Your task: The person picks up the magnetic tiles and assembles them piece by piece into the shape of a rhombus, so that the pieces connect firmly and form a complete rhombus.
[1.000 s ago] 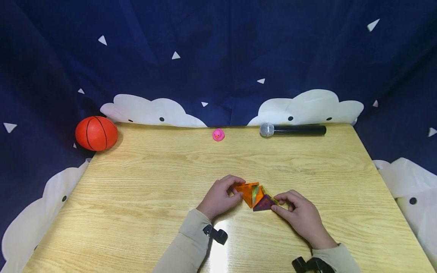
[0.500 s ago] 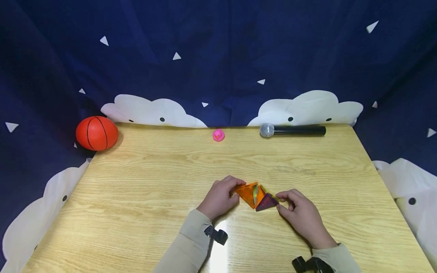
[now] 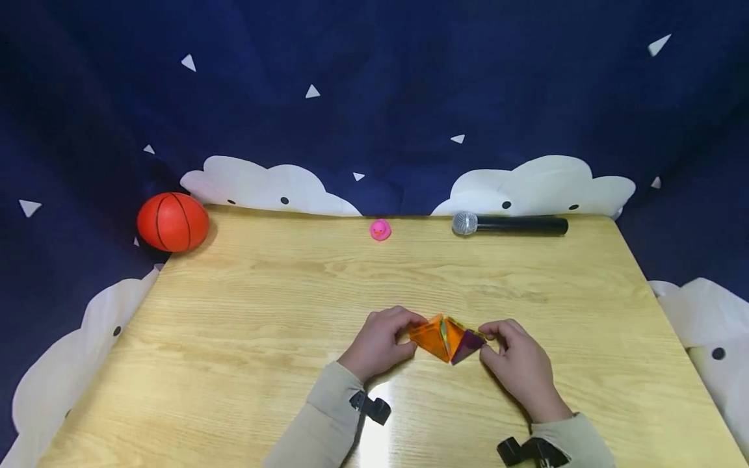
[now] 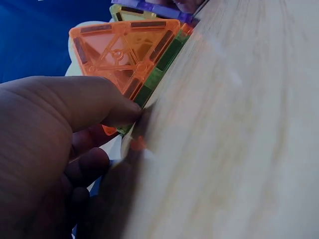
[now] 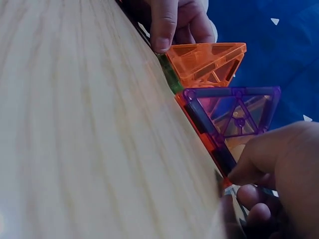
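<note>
Translucent triangular magnetic tiles form two small pyramid-like shapes, side by side and meeting near the table's front middle. In the head view my left hand (image 3: pixel 383 341) pinches the outer corner of the left shape between thumb and fingers. That shape shows an orange magnetic tile (image 4: pixel 118 56) upright over a green tile (image 4: pixel 162 67) at the tabletop. My right hand (image 3: pixel 521 367) pinches the right shape's outer corner. A purple magnetic tile (image 5: pixel 240 121) faces me there, with a yellow tile (image 3: pixel 458 322) behind and an orange edge (image 5: pixel 202 137) along its bottom. Fingers partly hide both corners.
Along the back of the wooden table (image 3: pixel 281 312) lie a pink rubber duck (image 3: pixel 380 229) and a black microphone (image 3: pixel 515 225). A red toy basketball (image 3: pixel 173 221) sits at the back left corner. A dark blue curtain (image 3: pixel 398 97) with clouds surrounds the table.
The tile shapes have turned slightly and shifted a little right. My right thumb has slid from over the purple tile's face to its outer corner. The head view has shifted slightly.
</note>
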{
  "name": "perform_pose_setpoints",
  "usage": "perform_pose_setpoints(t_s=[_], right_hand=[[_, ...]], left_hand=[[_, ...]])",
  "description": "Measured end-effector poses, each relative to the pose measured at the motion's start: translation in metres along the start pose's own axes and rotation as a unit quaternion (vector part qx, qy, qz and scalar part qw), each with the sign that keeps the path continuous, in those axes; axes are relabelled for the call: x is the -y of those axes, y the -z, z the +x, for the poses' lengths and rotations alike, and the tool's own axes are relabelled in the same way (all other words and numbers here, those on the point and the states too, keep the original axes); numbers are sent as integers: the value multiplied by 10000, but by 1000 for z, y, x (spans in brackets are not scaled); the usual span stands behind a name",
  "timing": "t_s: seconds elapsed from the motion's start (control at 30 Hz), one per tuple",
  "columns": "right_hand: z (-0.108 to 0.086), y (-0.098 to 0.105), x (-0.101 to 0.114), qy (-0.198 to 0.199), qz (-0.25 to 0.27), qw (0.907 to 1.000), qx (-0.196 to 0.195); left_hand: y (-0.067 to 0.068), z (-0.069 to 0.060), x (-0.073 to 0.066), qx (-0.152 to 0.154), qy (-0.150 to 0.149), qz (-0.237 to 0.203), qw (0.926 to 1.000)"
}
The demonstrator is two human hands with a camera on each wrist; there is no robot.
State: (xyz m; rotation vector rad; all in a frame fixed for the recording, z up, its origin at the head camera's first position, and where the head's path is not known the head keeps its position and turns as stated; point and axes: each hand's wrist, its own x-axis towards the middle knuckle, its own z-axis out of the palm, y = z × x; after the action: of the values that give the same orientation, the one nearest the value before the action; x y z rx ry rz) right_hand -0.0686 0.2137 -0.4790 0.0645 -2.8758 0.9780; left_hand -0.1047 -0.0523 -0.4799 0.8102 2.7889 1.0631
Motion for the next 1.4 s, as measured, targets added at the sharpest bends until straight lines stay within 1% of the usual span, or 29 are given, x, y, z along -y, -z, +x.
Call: perform_pose_setpoints(t_s=[0.07, 0.17, 0.37, 0.43, 0.57, 0.7, 0.87, 0.97, 1.03, 1.13, 1.27, 1.33, 1.4], right_hand=[[1, -2, 2, -61, -6, 10000, 6], [5, -5, 5, -12, 15, 10000, 23], [9, -7, 7, 115, 111, 9999, -54], [9, -6, 6, 146, 170, 9997, -46], [8, -5, 6, 173, 263, 9995, 20], [6, -4, 4, 182, 365, 9992, -3], [6, -5, 2, 242, 533, 9983, -82], [6, -6, 1, 287, 633, 9975, -130], [6, -7, 0, 333, 741, 9966, -167], [6, -10, -1, 450, 1041, 9932, -252], [6, -12, -4, 618, 1574, 9851, -327], [6, -12, -4, 685, 1804, 9807, -320], [6, -13, -2, 769, 1913, 9781, -271]], left_hand=[[1, 0, 1, 5, 4, -6, 10000], [1, 0, 3, -66, 68, -102, 9999], [1, 1, 4, -235, 236, -482, 9983], [1, 2, 5, -286, 251, -588, 9975], [0, 2, 5, -404, 266, -847, 9952], [0, 2, 4, -471, 338, -1113, 9921], [-1, 3, 3, -564, 356, -1276, 9896], [-2, 3, 4, -587, 353, -1270, 9895], [-2, 3, 6, -549, 353, -1222, 9904], [-3, 4, 7, -408, 322, -898, 9946], [-2, 4, 5, -247, 231, -346, 9988], [-3, 4, 3, -239, 198, -241, 9992], [-4, 4, 1, -278, 172, -180, 9993]])
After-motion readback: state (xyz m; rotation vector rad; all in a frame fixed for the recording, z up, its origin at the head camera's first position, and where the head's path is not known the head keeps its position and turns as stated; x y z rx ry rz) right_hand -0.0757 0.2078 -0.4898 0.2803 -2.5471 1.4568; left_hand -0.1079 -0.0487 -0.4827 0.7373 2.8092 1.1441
